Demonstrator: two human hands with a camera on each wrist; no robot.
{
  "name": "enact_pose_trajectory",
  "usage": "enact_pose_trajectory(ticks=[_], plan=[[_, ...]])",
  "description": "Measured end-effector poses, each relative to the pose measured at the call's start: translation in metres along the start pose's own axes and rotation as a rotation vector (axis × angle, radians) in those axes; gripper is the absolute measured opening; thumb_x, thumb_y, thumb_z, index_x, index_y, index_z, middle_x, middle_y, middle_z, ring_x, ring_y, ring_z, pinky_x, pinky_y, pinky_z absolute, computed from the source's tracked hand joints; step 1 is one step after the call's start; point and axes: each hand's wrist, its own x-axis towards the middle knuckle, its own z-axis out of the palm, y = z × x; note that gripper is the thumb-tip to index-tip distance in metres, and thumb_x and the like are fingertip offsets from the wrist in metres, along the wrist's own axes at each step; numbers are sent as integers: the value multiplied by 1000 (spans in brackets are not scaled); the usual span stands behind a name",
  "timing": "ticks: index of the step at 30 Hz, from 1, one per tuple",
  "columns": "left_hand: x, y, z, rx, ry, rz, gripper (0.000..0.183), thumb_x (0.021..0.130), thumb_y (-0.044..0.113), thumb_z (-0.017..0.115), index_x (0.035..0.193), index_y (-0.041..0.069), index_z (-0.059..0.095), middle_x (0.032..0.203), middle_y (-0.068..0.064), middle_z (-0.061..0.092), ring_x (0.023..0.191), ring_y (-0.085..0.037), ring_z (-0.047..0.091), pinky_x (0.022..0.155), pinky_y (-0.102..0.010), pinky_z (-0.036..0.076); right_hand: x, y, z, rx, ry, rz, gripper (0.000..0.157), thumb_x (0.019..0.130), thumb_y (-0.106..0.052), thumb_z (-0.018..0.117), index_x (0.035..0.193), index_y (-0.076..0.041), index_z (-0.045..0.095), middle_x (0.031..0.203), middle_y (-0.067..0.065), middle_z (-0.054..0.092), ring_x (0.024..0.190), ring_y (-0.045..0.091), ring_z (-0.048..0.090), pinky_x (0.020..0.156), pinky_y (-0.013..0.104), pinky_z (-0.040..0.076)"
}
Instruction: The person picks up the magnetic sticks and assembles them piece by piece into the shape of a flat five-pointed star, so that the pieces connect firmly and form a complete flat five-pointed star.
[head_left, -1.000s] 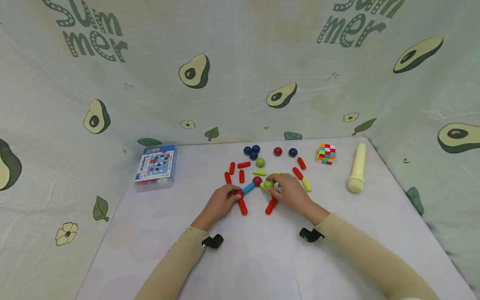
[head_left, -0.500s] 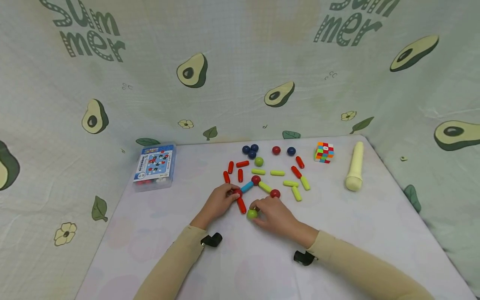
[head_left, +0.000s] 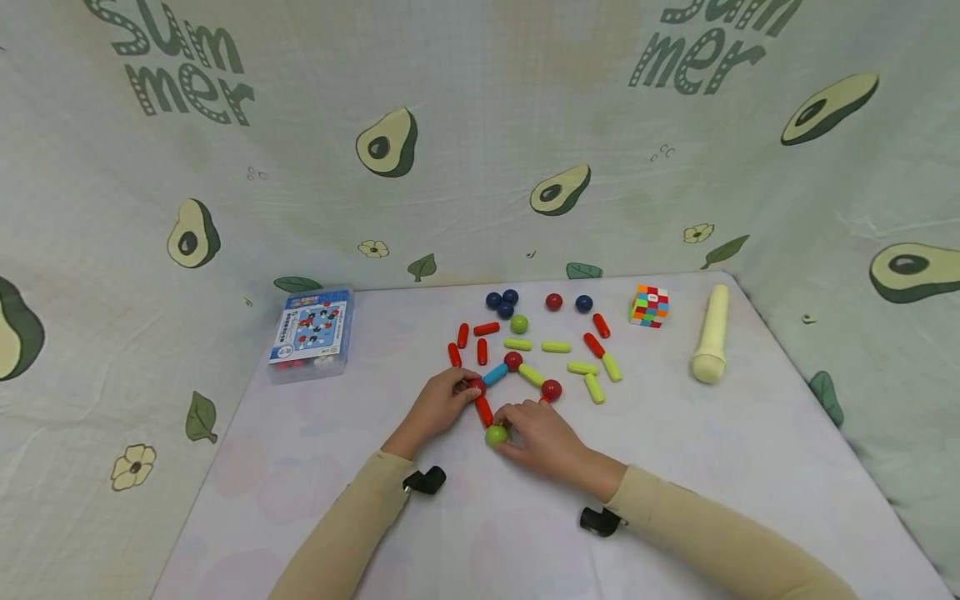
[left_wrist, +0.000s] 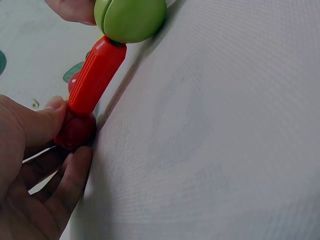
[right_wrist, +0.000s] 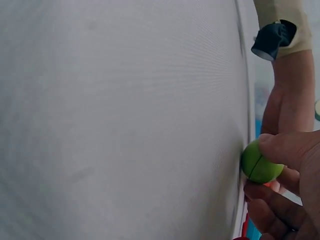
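The left hand (head_left: 441, 402) pinches a red ball (left_wrist: 76, 132) between thumb and fingertips, and from above those fingers cover a good part of it. A red stick (left_wrist: 97, 76) runs from that ball down to a green ball (head_left: 496, 435), low over the table (head_left: 517, 533), gripped by the right hand (head_left: 536, 437) with its thumb on 1 side and fingers on the other. Stick and green ball meet end on, though I can't tell whether they are joined or merely touching.

A blue stick (head_left: 496, 374) leads from the pinched ball to the far ball (head_left: 513, 361), also red, and a yellow-green stick (head_left: 531, 375) carries on to the near ball (head_left: 551, 390), red too, just beyond the right hand's knuckles. Below it shows the tip of another red stick (head_left: 545, 400), the rest hidden behind that hand.

From the right wrist, the right hand is cut off by the picture's edge, and past it are only narrow slivers of red and blue. From the left wrist, the green ball is cropped along the top.

Farther back lie 4 blue balls, 3 of them bunched near a spare green ball (head_left: 519, 324). A puzzle cube (head_left: 649, 307) sits to the right, and a plastic box (head_left: 311, 336) to the left.
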Motion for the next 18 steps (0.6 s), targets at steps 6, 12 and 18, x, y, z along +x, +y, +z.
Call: enact_pose_trajectory(ticks=[6, 12, 18], plan=[[1, 0, 1, 10, -1, -3, 28, 98, 25, 70, 122, 12, 68, 106, 1, 67, 93, -16, 60, 86, -34, 54, 1, 1, 2, 4, 3, 4, 34, 85, -31, 83, 113, -19, 66, 95, -9, 65, 85, 9, 54, 78, 31, 49], [0, -1, 1, 11, -8, -19, 28, 98, 25, 70, 123, 12, 68, 106, 1, 66, 94, -16, 60, 88, -35, 54, -2, 0, 1, 33, 8, 6, 34, 86, -30, 83, 114, -18, 68, 98, -8, 67, 89, 10, 57, 82, 34, 51], [2, -3, 2, 11, -12, -19, 28, 98, 26, 69, 123, 12, 69, 107, 2, 66, 93, -15, 59, 88, -35, 54, -6, 6, -5, 85, 24, 70, 30, 93, -32, 76, 118, -19, 67, 108, -7, 66, 96, 10, 59, 88, 35, 53]])
